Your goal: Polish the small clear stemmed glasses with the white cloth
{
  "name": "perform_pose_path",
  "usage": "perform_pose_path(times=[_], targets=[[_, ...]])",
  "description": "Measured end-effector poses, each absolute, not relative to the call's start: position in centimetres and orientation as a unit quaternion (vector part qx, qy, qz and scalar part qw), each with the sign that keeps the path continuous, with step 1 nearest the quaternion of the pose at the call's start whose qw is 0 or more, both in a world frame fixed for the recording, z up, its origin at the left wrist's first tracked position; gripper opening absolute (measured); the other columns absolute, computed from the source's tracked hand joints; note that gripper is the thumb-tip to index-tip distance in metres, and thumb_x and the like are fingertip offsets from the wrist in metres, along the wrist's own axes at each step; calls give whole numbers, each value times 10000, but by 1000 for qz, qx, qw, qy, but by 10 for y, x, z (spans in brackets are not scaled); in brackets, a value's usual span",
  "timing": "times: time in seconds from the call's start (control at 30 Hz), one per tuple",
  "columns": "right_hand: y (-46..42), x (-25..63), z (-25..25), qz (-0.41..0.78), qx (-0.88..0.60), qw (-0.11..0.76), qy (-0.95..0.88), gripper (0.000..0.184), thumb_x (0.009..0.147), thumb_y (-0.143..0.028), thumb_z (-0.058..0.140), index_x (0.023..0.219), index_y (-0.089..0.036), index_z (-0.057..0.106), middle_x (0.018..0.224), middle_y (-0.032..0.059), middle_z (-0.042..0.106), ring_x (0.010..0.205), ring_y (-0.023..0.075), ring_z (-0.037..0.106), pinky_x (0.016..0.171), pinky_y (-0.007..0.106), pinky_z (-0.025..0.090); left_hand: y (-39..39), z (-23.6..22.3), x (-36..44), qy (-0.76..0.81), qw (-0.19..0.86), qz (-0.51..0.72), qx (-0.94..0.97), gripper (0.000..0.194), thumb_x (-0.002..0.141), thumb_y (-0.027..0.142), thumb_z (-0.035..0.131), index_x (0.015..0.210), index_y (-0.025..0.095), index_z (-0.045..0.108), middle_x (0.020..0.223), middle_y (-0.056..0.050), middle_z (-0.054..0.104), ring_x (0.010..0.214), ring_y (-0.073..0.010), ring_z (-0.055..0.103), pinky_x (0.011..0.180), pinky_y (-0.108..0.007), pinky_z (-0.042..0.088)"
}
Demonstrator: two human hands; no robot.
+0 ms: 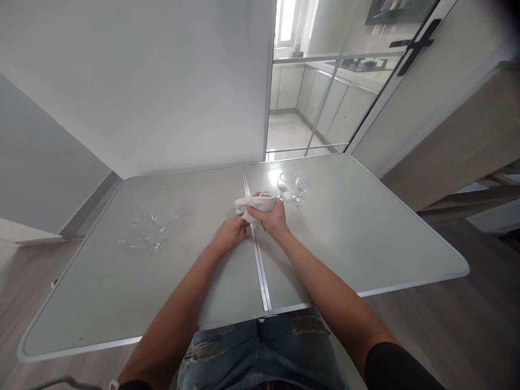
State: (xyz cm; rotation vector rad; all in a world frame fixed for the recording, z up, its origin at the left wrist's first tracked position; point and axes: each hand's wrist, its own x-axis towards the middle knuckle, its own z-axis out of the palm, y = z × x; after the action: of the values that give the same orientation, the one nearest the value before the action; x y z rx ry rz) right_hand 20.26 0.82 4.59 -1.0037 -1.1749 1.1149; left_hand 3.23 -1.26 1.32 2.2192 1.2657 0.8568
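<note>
A bunched white cloth (260, 203) is held above the seam at the middle of the table. My right hand (273, 218) is closed around the cloth, its thumb lying across the near side. Just below and left of it, my left hand (231, 234) has its fingers curled in at the cloth's lower edge; whatever they grip is hidden. Two clear stemmed glasses stand just beyond my right hand, a nearer wine glass (286, 182) and another wine glass (300, 187) beside it.
Several clear glasses (153, 233) are grouped on the left half of the grey folding table (333, 244). A metal-edged seam (260, 271) divides the tabletop. Behind stand a white wall (182, 92) and a glass-paned door (325, 103) with a black handle.
</note>
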Motion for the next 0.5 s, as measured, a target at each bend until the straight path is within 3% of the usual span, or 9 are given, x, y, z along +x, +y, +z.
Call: perform_pose_path(times=[0.23,0.37,0.5], targets=[[12,211,48,635,-321,558,-427,296,673,-400,850,731,-182,659,683,-17,611,633,139,567,577,269,462,-19,19,24,412,299,302,806,215,970,242,436,807,189,566,702,-15,598,603,-132,540,613,-258,428],[8,205,49,688,-278,577,-341,307,734,-439,823,742,-197,635,691,-26,595,621,115,554,571,246,460,-21,13,25,405,411,320,751,284,979,362,471,770,183,541,662,6,549,519,-99,477,511,-228,409],[1,191,47,702,-269,610,-249,397,834,-607,670,798,-215,622,719,6,631,662,145,609,566,254,493,-22,5,38,393,513,342,682,432,977,509,475,698,179,489,604,19,510,461,-85,497,478,-221,415]])
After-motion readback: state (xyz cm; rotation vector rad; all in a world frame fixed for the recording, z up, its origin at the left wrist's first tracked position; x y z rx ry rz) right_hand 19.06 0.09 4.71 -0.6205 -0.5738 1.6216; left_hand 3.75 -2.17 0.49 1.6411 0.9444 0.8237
